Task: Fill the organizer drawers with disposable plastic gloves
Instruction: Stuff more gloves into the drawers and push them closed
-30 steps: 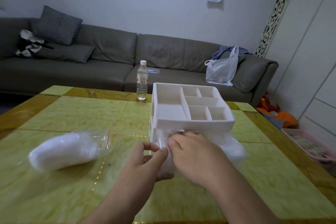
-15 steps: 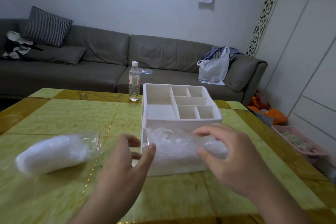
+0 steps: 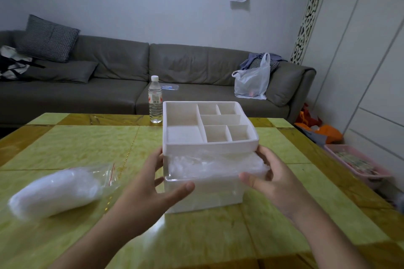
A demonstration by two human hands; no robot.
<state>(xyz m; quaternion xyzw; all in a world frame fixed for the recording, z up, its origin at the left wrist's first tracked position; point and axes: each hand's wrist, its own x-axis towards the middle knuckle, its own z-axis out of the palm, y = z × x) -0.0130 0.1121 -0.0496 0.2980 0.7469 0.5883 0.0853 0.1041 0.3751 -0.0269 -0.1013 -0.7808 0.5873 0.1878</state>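
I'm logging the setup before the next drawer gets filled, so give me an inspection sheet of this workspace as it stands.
Surface: yellow-green table, glossy.
Job's things: white organizer, top compartments bare; clear drawer pulled out, stuffed with gloves; bag of gloves lying at left.
Clutter: water bottle upright behind the organizer.
Hands: left hand and right hand grip the drawer's front corners.
Cables: nothing seen.
Surroundings: grey sofa with a cushion and a plastic bag; pink bin on the floor at right.
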